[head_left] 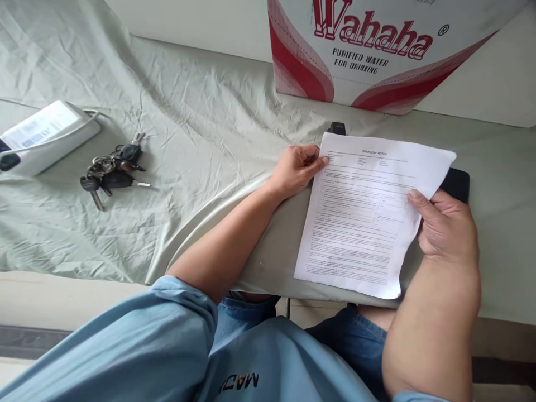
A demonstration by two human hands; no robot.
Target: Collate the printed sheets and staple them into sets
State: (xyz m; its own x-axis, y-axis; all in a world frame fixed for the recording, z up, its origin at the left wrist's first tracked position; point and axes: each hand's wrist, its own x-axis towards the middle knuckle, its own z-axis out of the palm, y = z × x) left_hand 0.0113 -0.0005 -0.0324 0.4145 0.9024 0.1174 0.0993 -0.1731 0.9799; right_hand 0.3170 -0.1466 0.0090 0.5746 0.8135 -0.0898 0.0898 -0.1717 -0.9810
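Lying far left on wrinkled cloth [201,111]: white device [46,134] with cable, then bunch of keys [111,170]. Left hand [297,167] rests on worktop [498,223], fingertips pinching top left corner of printed sheet [364,212]. Sheet lies tilted near front edge, over dark flat object [456,183], possibly clipboard. Right hand [448,223] grips sheet's right edge, thumb on top. Wahaha water carton [377,50] stands behind.

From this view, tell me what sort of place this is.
Probably a makeshift desk in a home or small office: a cloth-covered table holds a bunch of keys and a drinking-water carton, while both hands hold a printed sheet.
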